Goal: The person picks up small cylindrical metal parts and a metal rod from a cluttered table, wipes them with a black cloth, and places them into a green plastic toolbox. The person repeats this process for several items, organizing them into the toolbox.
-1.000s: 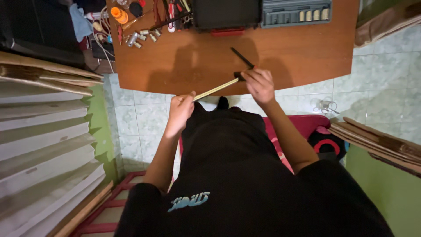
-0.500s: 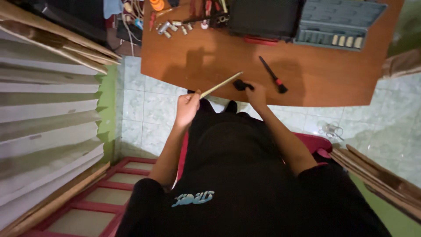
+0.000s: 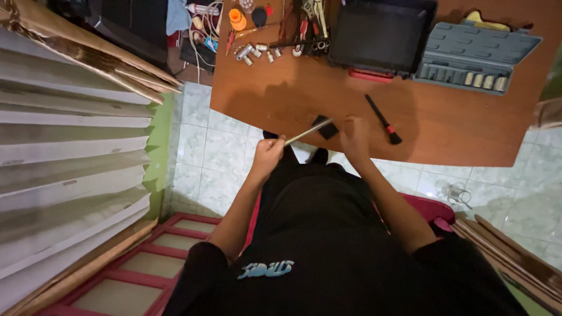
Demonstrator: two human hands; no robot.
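- Pale tiled floor [image 3: 205, 152] lies under a brown wooden table [image 3: 456, 134], and we look straight down on both from above our own black shirt.
- Our left hand [image 3: 268, 157] is closed in a fist around the near end of a thin pale rod [image 3: 304, 134], just off the table's near edge.
- That rod slants up and to the right, its far end reaching over the table edge to a small black block [image 3: 325, 127].
- Our right hand [image 3: 355, 136] rests on the table just right of the block, fingers curled down; whether it pinches the block or only touches it, we cannot tell.
- Right of that hand, a black screwdriver [image 3: 383, 120] with a red collar lies slantwise on the table, apart from the fingers.
- Beyond the hands, at the table's far side, sits a black case [image 3: 380, 35], lid open, with a red strip along its near edge.
- Touching the case on the right is a grey socket box [image 3: 474, 52], a row of metal sockets in its near edge.
- Left of the case, loose sockets [image 3: 254, 52], pliers and an orange round thing [image 3: 237, 19] crowd the table's far left corner.
- Well left of the table, pale slats [image 3: 70, 152] stack in a slanting pile.
- Near our left elbow, a red frame [image 3: 175, 246] lies on the floor.
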